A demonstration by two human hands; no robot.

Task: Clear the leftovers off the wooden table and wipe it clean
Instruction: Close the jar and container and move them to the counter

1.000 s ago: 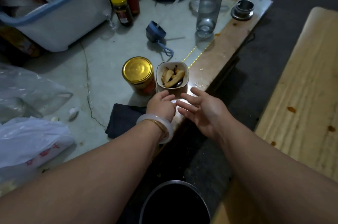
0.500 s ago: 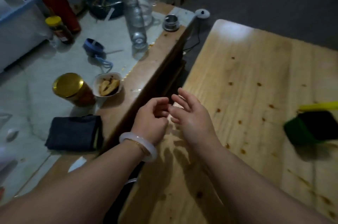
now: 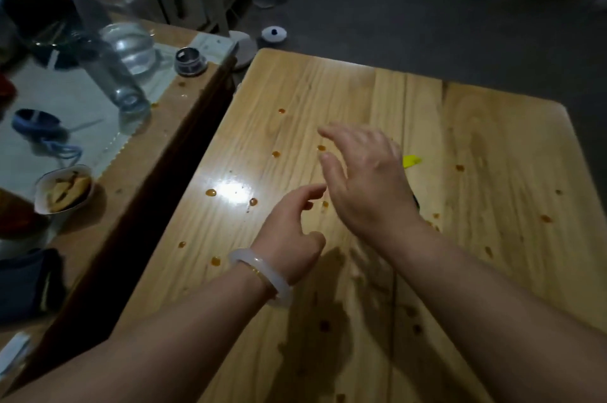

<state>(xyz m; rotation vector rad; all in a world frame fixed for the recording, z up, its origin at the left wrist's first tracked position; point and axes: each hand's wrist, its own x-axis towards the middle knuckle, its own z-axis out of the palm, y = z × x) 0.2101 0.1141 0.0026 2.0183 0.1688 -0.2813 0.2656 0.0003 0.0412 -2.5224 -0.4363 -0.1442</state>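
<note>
The pale wooden table (image 3: 476, 146) fills the middle and right of the head view, dotted with several orange-brown sauce drops (image 3: 211, 192). My right hand (image 3: 364, 179) hovers over its centre, fingers spread and empty. A yellow tip (image 3: 410, 161) peeks out just behind it; the thing it belongs to is mostly hidden by that hand. My left hand (image 3: 292, 235), with a white bangle on the wrist, hangs above the table with loosely curled fingers and holds nothing.
A lower side table (image 3: 184, 106) stands to the left across a dark gap. On it are a small bowl of leftovers (image 3: 64, 190), a clear bottle (image 3: 111, 74), a metal cap (image 3: 190, 60) and a dark folded cloth (image 3: 26, 281). Grey floor lies beyond.
The view has swung right from the side table to the wooden table. Both hands moved with it; my right hand reached forward and spread over the yellow-tipped thing.
</note>
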